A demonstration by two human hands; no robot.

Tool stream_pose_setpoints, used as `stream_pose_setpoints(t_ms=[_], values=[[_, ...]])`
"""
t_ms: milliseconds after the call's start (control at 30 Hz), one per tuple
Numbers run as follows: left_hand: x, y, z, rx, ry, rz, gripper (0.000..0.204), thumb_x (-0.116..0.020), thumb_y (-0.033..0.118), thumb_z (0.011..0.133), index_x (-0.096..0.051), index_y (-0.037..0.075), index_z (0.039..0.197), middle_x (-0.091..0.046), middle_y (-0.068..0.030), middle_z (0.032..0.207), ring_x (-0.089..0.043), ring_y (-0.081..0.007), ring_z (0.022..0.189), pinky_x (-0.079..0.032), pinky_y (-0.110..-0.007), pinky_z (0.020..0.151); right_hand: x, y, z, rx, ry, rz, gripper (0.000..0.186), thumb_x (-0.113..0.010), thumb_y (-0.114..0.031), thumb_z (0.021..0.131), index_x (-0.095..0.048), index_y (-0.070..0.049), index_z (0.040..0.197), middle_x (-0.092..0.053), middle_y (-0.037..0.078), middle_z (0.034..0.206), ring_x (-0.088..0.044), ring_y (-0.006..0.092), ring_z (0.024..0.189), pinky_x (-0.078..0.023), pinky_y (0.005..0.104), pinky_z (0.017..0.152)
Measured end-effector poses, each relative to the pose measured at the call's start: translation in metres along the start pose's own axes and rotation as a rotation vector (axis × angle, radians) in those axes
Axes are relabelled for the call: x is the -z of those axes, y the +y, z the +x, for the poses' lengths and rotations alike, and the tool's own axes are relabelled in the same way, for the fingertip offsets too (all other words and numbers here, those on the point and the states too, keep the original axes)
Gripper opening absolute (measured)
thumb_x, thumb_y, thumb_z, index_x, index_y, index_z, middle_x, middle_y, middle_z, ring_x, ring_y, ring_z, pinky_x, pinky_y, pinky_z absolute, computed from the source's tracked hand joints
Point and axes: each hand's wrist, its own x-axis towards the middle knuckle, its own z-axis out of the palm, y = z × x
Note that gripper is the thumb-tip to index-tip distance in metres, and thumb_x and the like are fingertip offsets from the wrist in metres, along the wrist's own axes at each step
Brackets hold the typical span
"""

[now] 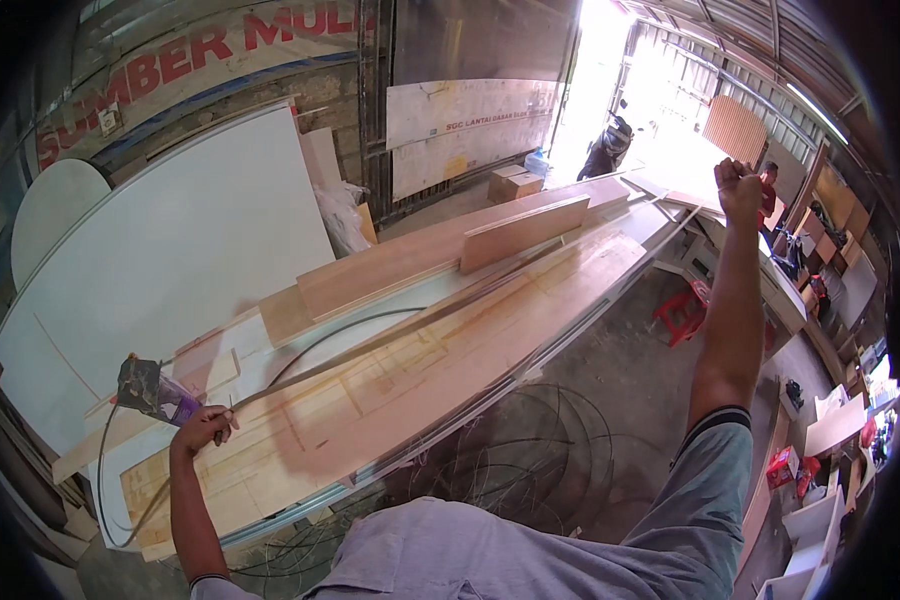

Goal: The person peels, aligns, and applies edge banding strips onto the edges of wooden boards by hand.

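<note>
My left hand [205, 428] pinches a long thin edge-banding strip [440, 320] at the near left end of a long pale wooden panel [450, 365]. The strip runs along the panel toward the far right, where my right hand [740, 188] is raised with its fist closed around the other end. A loop of the same strip curls past my left hand off the panel's left end. A dark glue-stained bottle with a purple body [155, 392] lies just left of my left hand.
Brown boards [440, 255] are stacked at the panel's far side. Large white sheets [170, 250] lean on the left wall. Coils of thin strip [530, 460] lie on the floor below. A red stool [682, 310] and cluttered benches stand right.
</note>
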Motion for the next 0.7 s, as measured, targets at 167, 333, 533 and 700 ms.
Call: stream_pose_setpoints(t_ms=[167, 333, 533, 700], values=[[0.034, -0.033, -0.002, 0.080, 0.092, -0.028, 0.030, -0.054, 0.031, 0.096, -0.065, 0.006, 0.083, -0.057, -0.0011, 0.057, -0.053, -0.0084, 0.049, -0.042, -0.024, 0.047, -0.011, -0.048, -0.019, 0.096, 0.352, -0.132, 0.032, -0.040, -0.026, 0.101, -0.053, -0.003, 0.084, -0.062, 0.013, 0.083, -0.062, 0.0281, 0.083, -0.051, 0.0451, 0.085], [0.061, -0.066, 0.000, 0.123, 0.129, 0.014, 0.030, -0.055, 0.030, 0.096, -0.066, 0.006, 0.082, -0.057, -0.0012, 0.057, -0.053, -0.0089, 0.049, -0.042, -0.025, 0.045, -0.031, -0.092, -0.040, 0.211, 0.448, -0.275, 0.028, -0.038, -0.017, 0.098, -0.049, -0.004, 0.076, -0.060, 0.012, 0.075, -0.061, 0.0229, 0.074, -0.050, 0.0368, 0.072], [0.082, -0.088, -0.033, 0.240, 0.259, 0.033, 0.033, -0.055, 0.032, 0.095, -0.066, 0.006, 0.078, -0.053, -0.0004, 0.053, -0.049, -0.0090, 0.044, -0.039, -0.026, 0.042, -0.027, -0.112, -0.047, 0.351, 0.748, -0.306, 0.037, -0.033, -0.022, 0.099, -0.054, 0.001, 0.079, -0.059, 0.012, 0.074, -0.056, 0.0251, 0.064, -0.050, 0.0357, 0.065], [0.089, -0.121, -0.017, 0.235, 0.275, 0.021, 0.035, -0.053, 0.032, 0.096, -0.064, 0.006, 0.076, -0.050, -0.0005, 0.049, -0.045, -0.0095, 0.040, -0.037, -0.026, 0.040, 0.023, -0.203, -0.058, 0.277, 0.447, -0.349, 0.043, -0.031, -0.026, 0.101, -0.055, -0.001, 0.077, -0.061, 0.014, 0.074, -0.061, 0.0265, 0.065, -0.054, 0.0371, 0.067]])
